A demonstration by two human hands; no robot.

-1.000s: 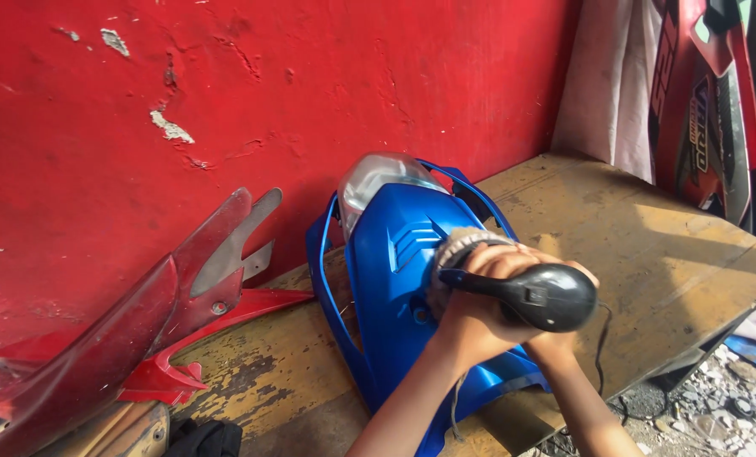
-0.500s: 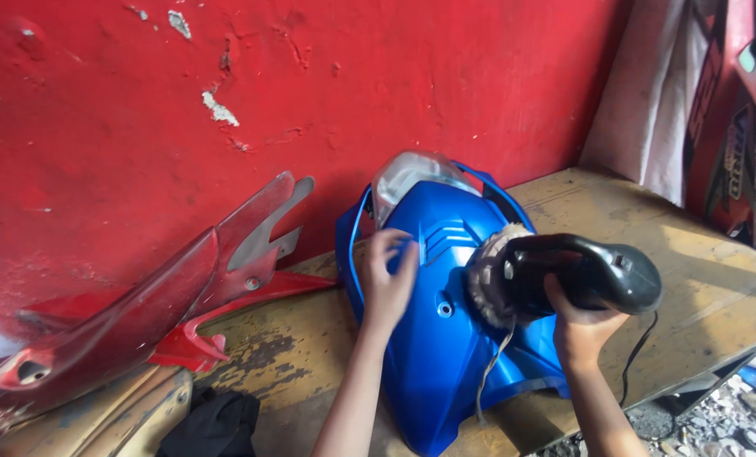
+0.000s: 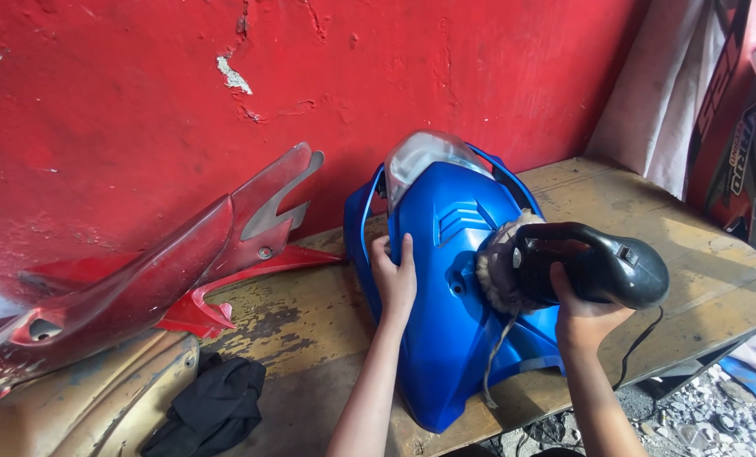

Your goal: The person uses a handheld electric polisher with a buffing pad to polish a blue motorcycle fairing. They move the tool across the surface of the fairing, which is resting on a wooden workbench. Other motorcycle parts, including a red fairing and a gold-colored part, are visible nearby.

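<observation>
A: Head view, what've we got around the edges?

B: Blue fairing point(image 3: 454, 313) stands on the wooden bench point(image 3: 700, 245), nose hanging just past the front edge. The red wall point(image 3: 141, 85) is right behind it, so no room back there. Open bench to the right of the fingers; on the left, a red panel point(image 3: 166, 271) sits near but apart. A black rag point(image 3: 213, 406) lies lower left.

A: And the hands?

B: Left hand point(image 3: 395, 275) lies flat on the fairing's left rim, fingers stretched out and pointing up, not clamped round anything. Right hand point(image 3: 583, 313) is wrapped round the black polisher point(image 3: 594, 267) from below. Its fuzzy pad point(image 3: 501, 267) presses on the fairing's right face, just left of those fingers. Cord point(image 3: 636, 351) trails off the bench.
</observation>
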